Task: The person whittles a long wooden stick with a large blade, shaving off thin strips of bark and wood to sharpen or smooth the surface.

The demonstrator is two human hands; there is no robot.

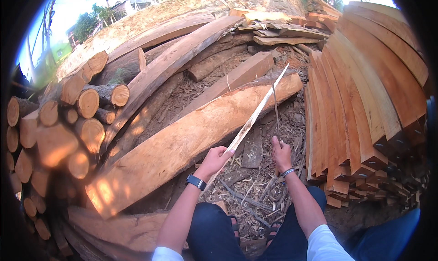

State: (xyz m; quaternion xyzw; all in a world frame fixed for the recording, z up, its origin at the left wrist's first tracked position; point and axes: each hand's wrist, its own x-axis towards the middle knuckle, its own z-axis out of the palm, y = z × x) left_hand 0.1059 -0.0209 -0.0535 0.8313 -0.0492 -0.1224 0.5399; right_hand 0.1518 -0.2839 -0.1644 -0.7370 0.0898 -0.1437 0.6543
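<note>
My left hand [214, 160] is closed around a long pale split strip of wood [255, 113], gripping it near its lower end; the strip runs up and to the right, its tip ending over the far end of a big rough-sawn slab [182, 142]. My right hand [281, 154] is clenched on the handle of a thin dark blade [275, 101] that stands nearly upright just right of the strip; handle itself hidden in the fist. Whether blade and strip touch, I cannot tell.

Dark watch [196, 182] on left wrist, bead bracelet [288, 172] on right. Knees in dark trousers [214, 229] at lower edge.

Ground between the hands: chips, bark, shavings [255, 188], one flat dark offcut [252, 149].

Left: stack of round logs [73, 124], cut ends toward me. Right: sawn planks [360, 101] stacked on edge, fanned. Behind: more slabs and beams [237, 74], then a sawdust mound [150, 15].

No packages, labels or signs visible.
</note>
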